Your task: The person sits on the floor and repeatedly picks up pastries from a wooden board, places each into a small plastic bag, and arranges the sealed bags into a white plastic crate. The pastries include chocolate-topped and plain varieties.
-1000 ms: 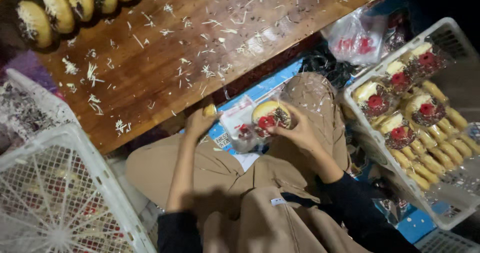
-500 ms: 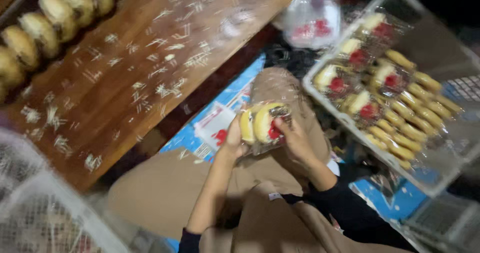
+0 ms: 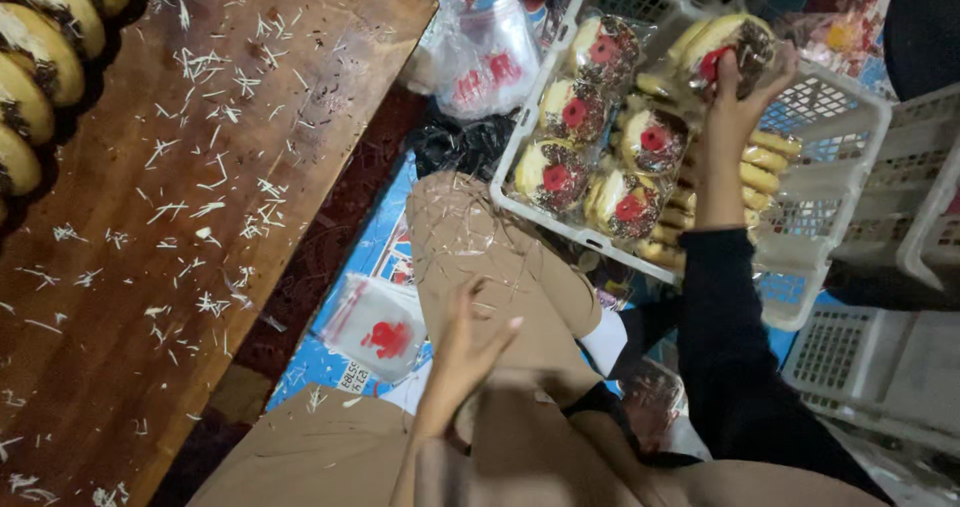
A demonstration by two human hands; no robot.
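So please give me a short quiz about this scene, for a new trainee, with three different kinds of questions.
1. True or false: the right hand holds a wrapped pastry over the white basket.
2. What does the left hand hold? A) a knife B) nothing C) a cup
3. Fill in: the pile of empty bags lies beside the person's ____.

Key: 1 true; 2 B; 3 knee.

A clear-wrapped pastry (image 3: pixel 722 55), pale with dark topping and a red spot, was held over the white basket's (image 3: pixel 850 127) far corner.
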